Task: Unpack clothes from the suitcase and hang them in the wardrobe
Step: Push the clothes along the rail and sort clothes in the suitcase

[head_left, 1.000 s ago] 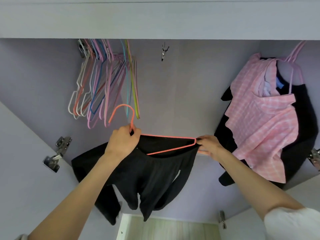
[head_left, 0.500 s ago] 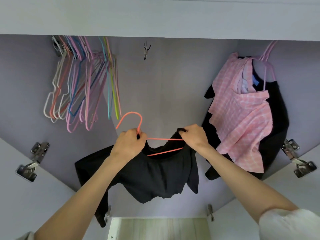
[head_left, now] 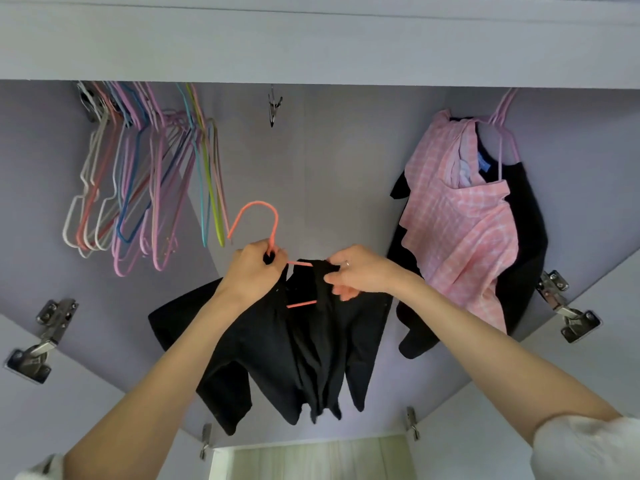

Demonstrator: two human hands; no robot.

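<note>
A black garment (head_left: 277, 348) hangs bunched on a coral wire hanger (head_left: 258, 211) in front of the open wardrobe. My left hand (head_left: 254, 273) grips the hanger at the base of its hook. My right hand (head_left: 360, 271) pinches the black fabric at the hanger's right side, covering most of the hanger's bar. Only a short piece of the lower bar shows between my hands. The suitcase is out of view.
Several empty coloured hangers (head_left: 138, 188) hang on the rail at the left. A pink checked shirt (head_left: 460, 230) over a black top (head_left: 526, 244) hangs at the right. A metal clip (head_left: 274, 107) hangs at the top centre. Door hinges (head_left: 564, 306) flank the opening.
My right hand has moved left along the hanger toward my left hand, gathering the black fabric. The garment now hangs narrower and longer.
</note>
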